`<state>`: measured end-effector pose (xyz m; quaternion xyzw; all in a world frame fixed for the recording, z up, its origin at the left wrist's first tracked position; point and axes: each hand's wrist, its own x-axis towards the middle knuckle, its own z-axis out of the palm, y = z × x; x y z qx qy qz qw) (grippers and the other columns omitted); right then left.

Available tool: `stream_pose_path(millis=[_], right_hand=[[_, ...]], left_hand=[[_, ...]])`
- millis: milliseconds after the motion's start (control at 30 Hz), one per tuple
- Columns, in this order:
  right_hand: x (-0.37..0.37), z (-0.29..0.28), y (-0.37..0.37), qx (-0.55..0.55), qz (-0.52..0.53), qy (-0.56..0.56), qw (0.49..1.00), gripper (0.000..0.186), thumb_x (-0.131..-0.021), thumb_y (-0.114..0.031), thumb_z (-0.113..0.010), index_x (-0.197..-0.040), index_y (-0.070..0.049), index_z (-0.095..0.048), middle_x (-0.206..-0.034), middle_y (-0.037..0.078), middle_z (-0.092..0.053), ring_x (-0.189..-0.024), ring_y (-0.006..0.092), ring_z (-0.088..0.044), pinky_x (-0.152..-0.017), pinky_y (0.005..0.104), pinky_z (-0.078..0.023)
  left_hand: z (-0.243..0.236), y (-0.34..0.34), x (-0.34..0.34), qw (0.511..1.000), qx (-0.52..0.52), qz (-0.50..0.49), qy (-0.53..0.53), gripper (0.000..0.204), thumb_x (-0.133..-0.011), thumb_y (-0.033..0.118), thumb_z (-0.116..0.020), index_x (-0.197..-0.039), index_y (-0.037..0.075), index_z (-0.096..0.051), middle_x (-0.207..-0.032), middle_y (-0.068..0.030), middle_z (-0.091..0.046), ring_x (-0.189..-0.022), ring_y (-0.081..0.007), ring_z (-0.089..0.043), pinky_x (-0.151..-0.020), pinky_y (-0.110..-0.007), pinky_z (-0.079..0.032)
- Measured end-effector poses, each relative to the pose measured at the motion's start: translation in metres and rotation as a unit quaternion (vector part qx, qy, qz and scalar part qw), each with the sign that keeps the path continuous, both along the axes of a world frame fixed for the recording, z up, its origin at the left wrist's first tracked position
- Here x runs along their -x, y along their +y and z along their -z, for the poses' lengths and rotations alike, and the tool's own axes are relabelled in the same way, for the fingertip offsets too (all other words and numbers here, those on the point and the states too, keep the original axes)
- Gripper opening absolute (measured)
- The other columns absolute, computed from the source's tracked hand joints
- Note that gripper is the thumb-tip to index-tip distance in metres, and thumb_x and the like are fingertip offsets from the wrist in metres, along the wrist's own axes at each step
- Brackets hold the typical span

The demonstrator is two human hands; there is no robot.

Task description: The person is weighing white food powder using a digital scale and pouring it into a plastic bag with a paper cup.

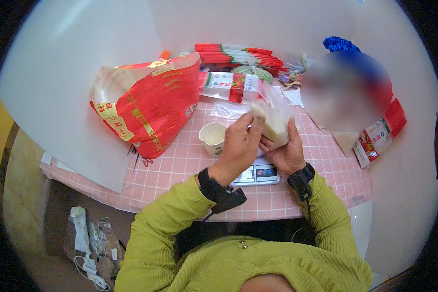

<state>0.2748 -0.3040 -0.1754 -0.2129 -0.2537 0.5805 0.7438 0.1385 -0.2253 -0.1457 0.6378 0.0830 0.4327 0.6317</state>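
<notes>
A clear plastic bag [273, 119] with white, rice-like contents is held up between my two hands above a kitchen scale [259, 174]. My left hand [239, 145] is closed on the bag's left side, thumb and fingers gripping it. From the right and below, my right hand [288, 152] cups the bag with its fingers wrapped round it. The scale's buttons and display show below the hands; its plate is mostly hidden. A white cup [212, 138] holding pale grains stands left of my left hand.
A big red sack [151, 104] stands open at the left. Red-and-white packets [231, 86] and a stack of folded red packaging [236, 56] lie at the back. Another packet [377, 136] leans at the right beside a blurred area. Scissors [146, 161] lie near the sack.
</notes>
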Motion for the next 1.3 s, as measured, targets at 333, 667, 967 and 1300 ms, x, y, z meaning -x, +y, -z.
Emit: stream_pose_path(millis=[333, 667, 967, 1300], right_hand=[[-0.021, -0.005, -0.006, 0.016, 0.117, -0.077, 0.990, 0.053, -0.098, -0.036, -0.057, -0.142, -0.010, -0.046, -0.135, 0.011, -0.056, -0.124, 0.0219, -0.053, -0.105, 0.0375, -0.039], [-0.036, 0.000, -0.004, 0.070, 0.220, -0.442, 0.867, 0.056, -0.089, -0.017, -0.064, -0.140, -0.003, -0.048, -0.133, 0.015, -0.055, -0.126, 0.0229, -0.051, -0.108, 0.0370, -0.039], [-0.041, 0.011, 0.005, 0.092, 0.270, -0.642, 0.711, 0.034, -0.087, -0.018, -0.071, -0.118, -0.006, -0.066, -0.097, 0.009, -0.070, -0.098, 0.0182, -0.066, -0.086, 0.0358, -0.050], [-0.053, 0.006, 0.001, 0.133, 0.277, -0.555, 0.773, 0.010, -0.089, -0.009, -0.067, -0.094, -0.001, -0.063, -0.084, 0.007, -0.067, -0.074, 0.0152, -0.065, -0.070, 0.0299, -0.053]], left_hand=[[-0.059, 0.027, -0.006, 0.993, -0.109, -0.010, 0.049, 0.041, -0.107, 0.034, -0.044, -0.111, -0.004, -0.061, -0.076, -0.0110, -0.068, -0.063, -0.0163, -0.069, -0.054, -0.026, -0.056], [-0.039, 0.043, 0.012, 0.935, -0.220, -0.079, 0.268, 0.030, -0.101, 0.021, -0.056, -0.114, -0.004, -0.066, -0.075, -0.0114, -0.069, -0.061, -0.0154, -0.068, -0.053, -0.028, -0.054], [-0.034, 0.061, 0.014, 0.946, -0.204, -0.092, 0.235, 0.023, -0.098, 0.015, -0.059, -0.107, -0.004, -0.069, -0.085, -0.0104, -0.071, -0.068, -0.0158, -0.070, -0.058, -0.028, -0.057], [-0.033, 0.079, 0.029, 0.896, -0.305, -0.185, 0.265, 0.019, -0.095, 0.012, -0.060, -0.098, -0.003, -0.071, -0.082, -0.0080, -0.071, -0.075, -0.0127, -0.066, -0.068, -0.028, -0.053]])
